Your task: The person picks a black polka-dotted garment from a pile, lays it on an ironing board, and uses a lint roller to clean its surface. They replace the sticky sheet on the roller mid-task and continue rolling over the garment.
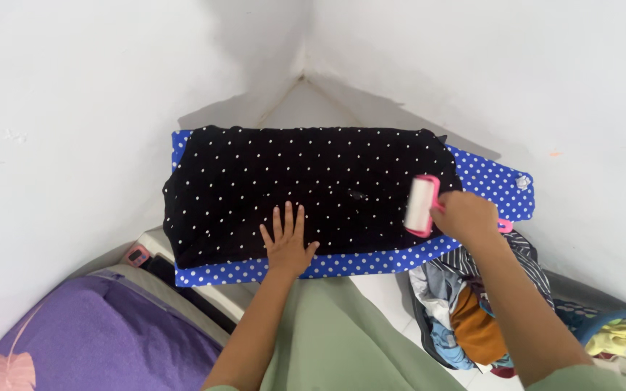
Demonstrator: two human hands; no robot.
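Observation:
A black garment with white dots (306, 185) lies spread flat over a board covered in blue cloth with white dots (498, 185). My left hand (286, 242) presses flat on the garment's near edge, fingers spread. My right hand (469, 217) grips the pink handle of a lint roller (422, 205), whose white roll rests on the right part of the garment.
White walls meet in a corner behind the board. A pile of mixed clothes (465, 311) sits low on the right, and a blue basket (621, 337) with more clothes is at the far right. A purple cloth (88, 340) lies at the lower left. A small pink object (137, 255) lies by the board.

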